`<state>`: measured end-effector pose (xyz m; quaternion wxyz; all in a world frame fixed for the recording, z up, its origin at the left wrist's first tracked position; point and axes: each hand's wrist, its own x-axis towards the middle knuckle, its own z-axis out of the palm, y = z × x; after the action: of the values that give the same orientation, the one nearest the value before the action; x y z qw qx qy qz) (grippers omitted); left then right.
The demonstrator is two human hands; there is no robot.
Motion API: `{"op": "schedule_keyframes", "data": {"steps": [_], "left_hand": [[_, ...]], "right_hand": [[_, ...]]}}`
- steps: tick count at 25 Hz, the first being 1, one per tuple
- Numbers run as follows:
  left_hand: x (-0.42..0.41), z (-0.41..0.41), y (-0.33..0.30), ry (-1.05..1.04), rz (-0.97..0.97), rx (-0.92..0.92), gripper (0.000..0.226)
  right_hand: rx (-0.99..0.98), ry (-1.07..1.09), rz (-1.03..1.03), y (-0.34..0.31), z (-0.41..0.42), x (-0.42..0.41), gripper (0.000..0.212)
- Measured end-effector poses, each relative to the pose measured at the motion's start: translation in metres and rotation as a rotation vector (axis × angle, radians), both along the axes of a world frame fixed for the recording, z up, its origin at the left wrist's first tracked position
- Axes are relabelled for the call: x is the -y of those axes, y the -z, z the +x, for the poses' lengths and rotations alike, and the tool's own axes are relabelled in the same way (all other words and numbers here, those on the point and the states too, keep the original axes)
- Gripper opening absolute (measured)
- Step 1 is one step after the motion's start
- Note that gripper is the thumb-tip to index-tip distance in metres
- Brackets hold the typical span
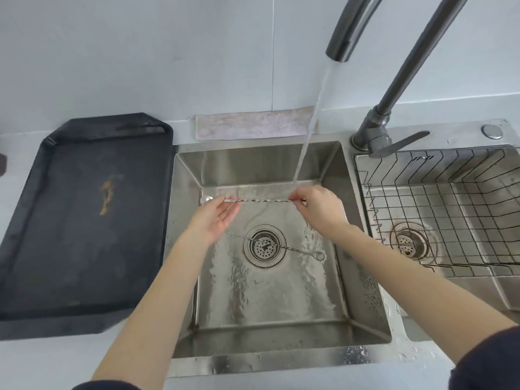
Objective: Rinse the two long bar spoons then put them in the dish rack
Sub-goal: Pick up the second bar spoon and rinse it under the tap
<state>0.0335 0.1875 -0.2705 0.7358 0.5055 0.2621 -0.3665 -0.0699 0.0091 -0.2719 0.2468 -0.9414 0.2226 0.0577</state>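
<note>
A long twisted bar spoon [264, 200] is held level above the steel sink [363, 299], its bowl pointing left. My left hand [215, 218] grips it near the bowl end and my right hand [319, 208] pinches the other end, right under the running water [309, 125] from the faucet [349, 32]. A second bar spoon [298, 250] lies on the sink floor across the drain [264, 246]. The wire dish rack [439, 192] sits in the right basin.
A black tray [84, 220] with a brown smear lies on the counter at left. A folded cloth [253, 125] rests behind the sink. The faucet lever [399, 142] sticks out to the right at the base.
</note>
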Motion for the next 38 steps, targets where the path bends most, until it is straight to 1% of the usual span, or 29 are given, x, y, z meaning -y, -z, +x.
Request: {"op": "schedule_keyframes", "data": {"steps": [2,4,8,11,13,15,17,19,23,25,27,29,32,36,38], "left_hand": [[-0.008,-0.006,0.023,0.023,0.035,-0.071,0.013],[-0.015,-0.014,0.045,0.078,0.078,-0.137,0.011],[-0.028,-0.030,0.080,0.100,0.189,-0.259,0.005],[-0.035,-0.040,0.097,0.099,0.244,-0.308,0.012],[-0.036,-0.045,0.102,0.108,0.262,-0.320,0.022],[-0.035,-0.048,0.105,0.092,0.285,-0.321,0.036],[-0.035,-0.049,0.107,0.051,0.328,-0.315,0.040],[-0.034,-0.050,0.109,0.023,0.383,-0.305,0.040],[-0.033,-0.051,0.111,0.040,0.463,-0.261,0.038],[-0.032,-0.051,0.109,0.049,0.475,-0.268,0.030],[-0.032,-0.049,0.108,0.071,0.487,-0.283,0.016],[-0.033,-0.048,0.108,0.100,0.491,-0.296,0.017],[-0.034,-0.046,0.109,0.163,0.549,-0.282,0.018],[-0.035,-0.047,0.105,0.294,0.645,-0.195,0.025],[-0.037,-0.047,0.101,0.381,0.717,-0.122,0.017]], "right_hand": [[-0.088,-0.024,0.007,0.018,-0.007,-0.005,0.026],[-0.167,-0.050,0.015,0.036,-0.015,-0.010,0.025],[-0.331,-0.087,0.024,0.066,-0.029,-0.015,0.026],[-0.415,-0.103,0.039,0.085,-0.037,-0.018,0.027],[-0.452,-0.114,0.042,0.094,-0.041,-0.021,0.026],[-0.488,-0.122,0.045,0.101,-0.044,-0.024,0.026],[-0.517,-0.135,0.043,0.105,-0.046,-0.026,0.027],[-0.530,-0.141,0.039,0.108,-0.048,-0.029,0.028],[-0.548,-0.146,0.017,0.111,-0.047,-0.034,0.031],[-0.553,-0.149,0.005,0.113,-0.048,-0.035,0.031],[-0.558,-0.156,0.001,0.115,-0.048,-0.035,0.031],[-0.556,-0.155,0.002,0.114,-0.049,-0.036,0.032],[-0.545,-0.161,0.001,0.110,-0.050,-0.036,0.033],[-0.519,-0.137,0.024,0.104,-0.050,-0.035,0.030],[-0.500,-0.133,0.022,0.098,-0.051,-0.034,0.029]]}}
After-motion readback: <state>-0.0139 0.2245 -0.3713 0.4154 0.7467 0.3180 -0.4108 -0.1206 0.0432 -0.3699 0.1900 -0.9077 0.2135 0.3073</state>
